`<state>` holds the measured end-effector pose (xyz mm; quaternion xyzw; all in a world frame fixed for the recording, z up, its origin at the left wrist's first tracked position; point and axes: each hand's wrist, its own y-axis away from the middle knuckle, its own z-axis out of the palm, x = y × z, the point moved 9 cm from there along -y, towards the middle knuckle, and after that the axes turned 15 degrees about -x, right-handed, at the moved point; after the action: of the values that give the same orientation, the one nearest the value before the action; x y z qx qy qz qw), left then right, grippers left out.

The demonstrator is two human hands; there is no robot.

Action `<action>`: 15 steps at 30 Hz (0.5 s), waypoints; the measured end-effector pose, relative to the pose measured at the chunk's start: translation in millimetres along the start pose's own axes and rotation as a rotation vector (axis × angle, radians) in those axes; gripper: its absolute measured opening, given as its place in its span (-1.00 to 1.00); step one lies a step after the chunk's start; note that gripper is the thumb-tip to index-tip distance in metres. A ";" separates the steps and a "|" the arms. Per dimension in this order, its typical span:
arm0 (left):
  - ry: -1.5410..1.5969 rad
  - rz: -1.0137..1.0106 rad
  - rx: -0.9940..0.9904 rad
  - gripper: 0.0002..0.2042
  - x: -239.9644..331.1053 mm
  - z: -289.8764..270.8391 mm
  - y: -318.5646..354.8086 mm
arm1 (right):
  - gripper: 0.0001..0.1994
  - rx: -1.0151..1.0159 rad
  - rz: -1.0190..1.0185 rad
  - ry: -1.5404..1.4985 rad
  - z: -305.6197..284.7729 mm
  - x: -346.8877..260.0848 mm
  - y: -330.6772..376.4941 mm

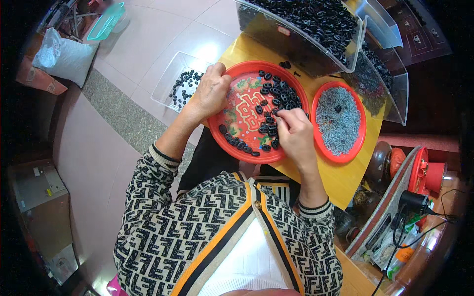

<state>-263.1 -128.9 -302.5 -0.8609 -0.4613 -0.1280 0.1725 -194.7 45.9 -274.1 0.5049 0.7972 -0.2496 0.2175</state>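
Note:
A round red tray (216,129) with a printed pattern holds many small black oval plastic parts (281,93), heaped on its right side, with a curved row along the near left rim. At the tray's left rim my left hand (212,91) is closed, its fingers curled; what they hold, if anything, is hidden. Over the right part of the tray my right hand (297,135) pinches thumb and finger together at one black oval part among the others. Right of it, a smaller red tray (364,126) is filled with grey screws (338,123), one black part lying on top.
Both trays rest by a yellow table (353,180). Large clear bins of black parts (316,29) stand behind. A shallow clear box (165,81) with scattered black parts sits lower left of the tray. Cables and a black plug (414,201) lie right.

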 end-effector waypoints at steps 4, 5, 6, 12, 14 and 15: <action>0.048 0.026 0.021 -0.87 -1.2 0.1 2.9 | -0.91 -0.134 0.049 0.257 19.0 -15.1 -20.5; 0.058 0.025 0.058 -0.88 0.6 -5.1 4.7 | -0.91 -0.132 0.045 0.258 21.4 -13.3 -23.0; 0.067 0.023 0.095 -0.89 2.3 -10.1 6.4 | -0.93 -0.174 0.036 0.319 29.9 -10.6 -25.0; 0.203 0.073 0.236 -0.89 10.2 -32.6 20.5 | -0.92 -0.237 0.021 0.376 39.6 -16.5 -29.4; 0.321 0.091 0.209 -0.89 17.4 -40.8 26.1 | -0.91 -0.246 0.017 0.381 39.1 -17.7 -28.5; 0.438 0.109 0.179 -0.89 21.0 -40.8 29.2 | -0.91 -0.247 0.020 0.383 37.9 -17.7 -27.3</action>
<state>-229.8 -145.2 -262.7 -0.8175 -0.3752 -0.2605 0.3508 -209.0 0.2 -288.2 0.5205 0.8434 -0.0477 0.1249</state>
